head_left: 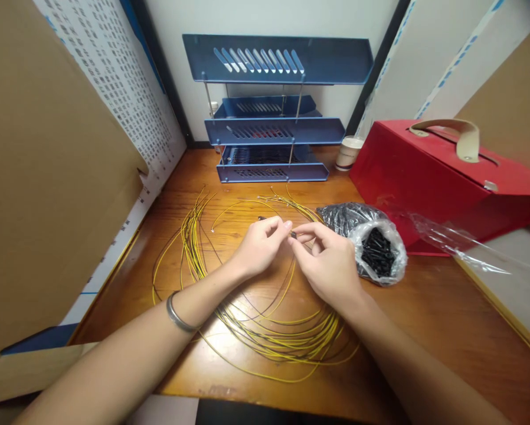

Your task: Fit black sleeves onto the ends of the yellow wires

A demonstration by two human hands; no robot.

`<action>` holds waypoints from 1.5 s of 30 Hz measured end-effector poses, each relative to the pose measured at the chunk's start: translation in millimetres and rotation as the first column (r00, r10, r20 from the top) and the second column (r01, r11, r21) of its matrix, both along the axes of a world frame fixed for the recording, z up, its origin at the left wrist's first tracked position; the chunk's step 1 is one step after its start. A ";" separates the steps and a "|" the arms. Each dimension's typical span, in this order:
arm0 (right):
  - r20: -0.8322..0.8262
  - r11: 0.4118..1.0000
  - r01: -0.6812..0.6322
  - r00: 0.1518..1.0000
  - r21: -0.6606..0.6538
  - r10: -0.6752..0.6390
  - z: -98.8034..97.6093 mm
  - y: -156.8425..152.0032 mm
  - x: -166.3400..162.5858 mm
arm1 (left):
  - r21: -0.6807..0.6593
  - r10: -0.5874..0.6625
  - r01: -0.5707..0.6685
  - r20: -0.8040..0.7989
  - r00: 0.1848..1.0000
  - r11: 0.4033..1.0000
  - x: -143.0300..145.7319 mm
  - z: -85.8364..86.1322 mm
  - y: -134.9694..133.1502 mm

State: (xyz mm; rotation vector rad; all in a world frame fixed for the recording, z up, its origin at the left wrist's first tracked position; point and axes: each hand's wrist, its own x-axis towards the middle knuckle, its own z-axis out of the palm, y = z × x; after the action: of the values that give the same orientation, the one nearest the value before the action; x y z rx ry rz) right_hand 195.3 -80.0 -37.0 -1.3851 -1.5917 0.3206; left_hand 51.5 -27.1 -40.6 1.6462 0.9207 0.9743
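Both hands meet above a loose bundle of thin yellow wires (265, 330) spread over the wooden desk (424, 319). My left hand (260, 243) is closed in a pinch on the end of a yellow wire, with a small dark tip showing by its fingers. My right hand (327, 260) pinches a small black connector piece (293, 235) right at the left fingertips. A silver bracelet (176, 313) sits on my left wrist. Just right of my right hand lies an opened clear plastic bag of small black parts (375, 251).
A blue three-tier letter tray (274, 127) stands at the back against the wall. A red box with a tan handle (446, 177) sits at the right, a paper cup (348, 153) beside it. Cardboard (48, 177) leans along the left side.
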 end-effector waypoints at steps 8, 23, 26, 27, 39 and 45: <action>-0.022 0.999 -0.008 1.000 -0.043 0.007 1.5 -0.4 -3.2 | 0.034 0.100 -0.101 0.042 0.994 0.994 -0.5 -0.3 1.6; -0.079 0.990 0.027 0.996 -0.135 -0.038 1.8 -0.2 -3.2 | 0.026 0.110 -0.112 0.061 0.992 0.993 0.0 -2.4 1.4; -0.092 0.990 0.023 0.995 -0.142 -0.036 1.8 -0.1 -3.2 | 0.013 0.141 -0.143 0.103 0.985 0.990 -0.3 -2.6 2.9; -0.100 0.990 0.018 0.994 -0.141 -0.033 1.8 0.1 -3.1 | 0.039 0.146 -0.150 0.094 0.985 0.988 -0.7 -1.9 2.7; -0.105 0.990 0.010 0.994 -0.141 -0.025 2.9 0.5 -3.4 | 0.035 0.170 -0.176 0.139 0.976 0.984 0.2 2.9 2.0; -0.126 0.988 0.018 0.991 -0.151 -0.037 3.7 -0.4 -3.7 | -0.010 0.138 -0.138 0.131 0.982 0.990 0.3 2.9 0.8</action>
State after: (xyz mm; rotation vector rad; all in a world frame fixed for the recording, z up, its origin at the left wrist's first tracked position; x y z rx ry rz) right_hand 191.7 -80.4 -33.2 -1.4690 -1.4655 0.5115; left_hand 51.8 -26.3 -37.7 1.5133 0.9552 1.1627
